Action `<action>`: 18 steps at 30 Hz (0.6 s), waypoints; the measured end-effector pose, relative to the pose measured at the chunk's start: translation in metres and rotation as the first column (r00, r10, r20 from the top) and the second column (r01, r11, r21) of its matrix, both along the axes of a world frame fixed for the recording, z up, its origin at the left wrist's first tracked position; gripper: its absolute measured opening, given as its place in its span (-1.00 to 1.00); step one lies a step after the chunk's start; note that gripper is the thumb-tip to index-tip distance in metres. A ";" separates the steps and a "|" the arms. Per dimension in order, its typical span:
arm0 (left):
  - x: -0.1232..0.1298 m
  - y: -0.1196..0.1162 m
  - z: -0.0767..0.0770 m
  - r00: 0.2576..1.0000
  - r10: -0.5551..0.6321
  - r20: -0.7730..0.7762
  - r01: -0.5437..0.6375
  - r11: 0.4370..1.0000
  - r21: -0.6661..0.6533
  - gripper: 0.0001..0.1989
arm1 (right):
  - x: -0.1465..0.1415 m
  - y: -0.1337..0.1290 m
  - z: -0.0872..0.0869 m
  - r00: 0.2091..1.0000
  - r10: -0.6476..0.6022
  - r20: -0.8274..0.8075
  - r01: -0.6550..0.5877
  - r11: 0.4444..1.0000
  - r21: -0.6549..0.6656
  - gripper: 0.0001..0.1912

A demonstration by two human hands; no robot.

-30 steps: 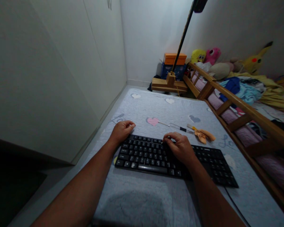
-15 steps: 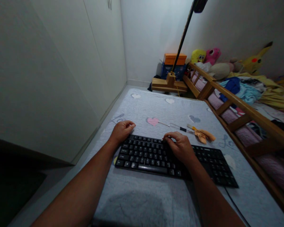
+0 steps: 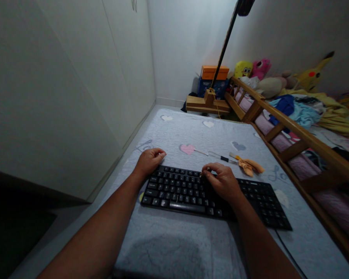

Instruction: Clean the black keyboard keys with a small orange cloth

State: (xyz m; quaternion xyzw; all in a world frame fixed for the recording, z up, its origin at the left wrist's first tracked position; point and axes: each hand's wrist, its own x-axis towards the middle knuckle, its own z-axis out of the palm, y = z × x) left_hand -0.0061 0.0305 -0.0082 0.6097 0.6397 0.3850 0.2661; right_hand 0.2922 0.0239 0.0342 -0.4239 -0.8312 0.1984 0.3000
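A black computer keyboard lies flat on the light blue heart-patterned cover. Resting at its top left corner is my left hand, fingers curled in and thumb pressed against them; whatever they may hold is hidden. Over the keys right of the middle, my right hand is closed in a pinch, fingertips close to the top row. A small pale tip shows at those fingertips, too small to name. Beyond the keyboard lie a thin metal tool with a black grip, a small yellow-handled brush and an orange cloth.
A cable runs from the keyboard toward the lower right. The wooden bed rail borders the right side, with clothes and plush toys behind it. White cabinet doors stand at left. Boxes and a wooden lamp-like stand are at the back.
My right hand has shifted very slightly right, and a small pale tip now shows at its fingertips. The left hand and the keyboard stay in place.
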 end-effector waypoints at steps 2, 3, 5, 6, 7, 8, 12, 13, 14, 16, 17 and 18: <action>0.000 0.000 -0.001 1.000 -0.002 0.003 0.002 1.000 0.002 -0.63 | 0.002 0.001 0.000 1.000 -0.009 0.009 0.009 1.000 -0.002 -0.82; 0.000 0.001 -0.001 1.000 -0.002 0.003 0.002 1.000 0.003 -0.63 | 0.003 0.001 0.000 1.000 -0.015 0.015 0.015 1.000 -0.006 -0.82; 0.000 0.001 -0.001 1.000 0.002 0.003 -0.002 1.000 0.005 -0.63 | 0.005 0.002 0.000 0.999 -0.030 0.024 0.030 0.999 -0.009 -0.82; 0.000 0.001 -0.001 1.000 0.003 0.004 -0.003 1.000 0.006 -0.64 | 0.006 0.002 0.000 0.999 -0.038 0.026 0.038 0.999 -0.009 -0.82; 0.000 0.001 -0.001 1.000 0.003 0.005 -0.003 1.000 0.006 -0.64 | 0.007 0.002 0.000 0.999 -0.044 0.027 0.044 0.999 -0.009 -0.82; 0.000 0.001 -0.001 1.000 0.001 0.006 -0.001 1.000 0.006 -0.63 | 0.007 0.003 0.000 0.999 -0.046 0.026 0.047 0.999 -0.009 -0.82; 0.000 0.001 -0.002 1.000 0.002 0.003 -0.002 1.000 0.006 -0.64 | 0.008 0.003 -0.002 0.999 -0.044 0.010 0.044 0.999 -0.011 -0.82; 0.000 0.001 -0.002 1.000 0.001 0.001 -0.001 1.000 0.006 -0.63 | 0.008 0.004 -0.002 0.999 -0.043 0.004 0.043 0.999 -0.011 -0.82; 0.000 0.001 -0.002 1.000 0.000 -0.002 0.000 1.000 0.006 -0.63 | 0.008 0.004 -0.002 0.999 -0.042 -0.002 0.042 0.999 -0.012 -0.82; 0.000 0.001 -0.002 1.000 -0.002 -0.006 0.002 1.000 0.006 -0.63 | 0.008 0.004 -0.003 0.999 -0.045 -0.010 0.045 0.999 -0.013 -0.82; -0.001 0.001 -0.002 1.000 -0.002 -0.006 0.002 1.000 0.007 -0.63 | 0.008 0.004 -0.003 0.999 -0.049 -0.013 0.049 0.999 -0.011 -0.82; -0.001 0.001 -0.002 1.000 -0.002 -0.005 0.002 1.000 0.009 -0.63 | 0.008 0.004 -0.003 0.998 -0.053 -0.015 0.053 0.999 -0.010 -0.82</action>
